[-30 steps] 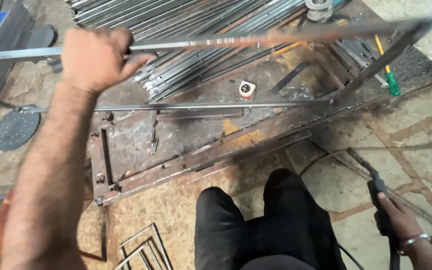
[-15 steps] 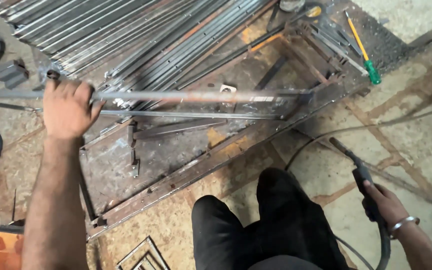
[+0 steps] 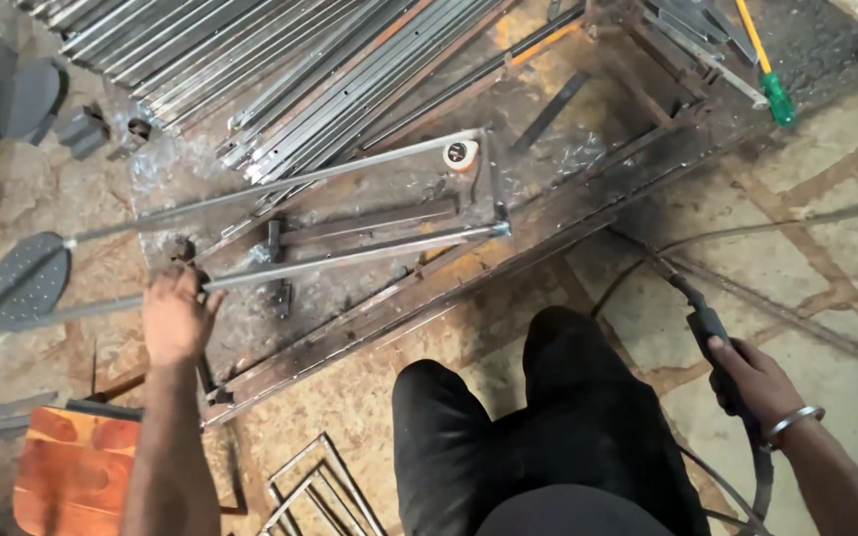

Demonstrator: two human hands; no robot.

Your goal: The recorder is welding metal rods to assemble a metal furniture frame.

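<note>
Squatting over the steel plate (image 3: 369, 199) on the floor, the person works beside a big stack of bars (image 3: 280, 69). On the plate lies a 3-sided rod frame (image 3: 350, 258): 2 long rods joined by a short piece at the right end, so that corner looks finished, while the left ends appear unjoined. The left hand (image 3: 176, 318) is closed around the nearer rod. The right hand (image 3: 747, 382) grips a welding holder (image 3: 702, 318), held well clear of the frame. A green screwdriver (image 3: 775, 94) lies apart.
</note>
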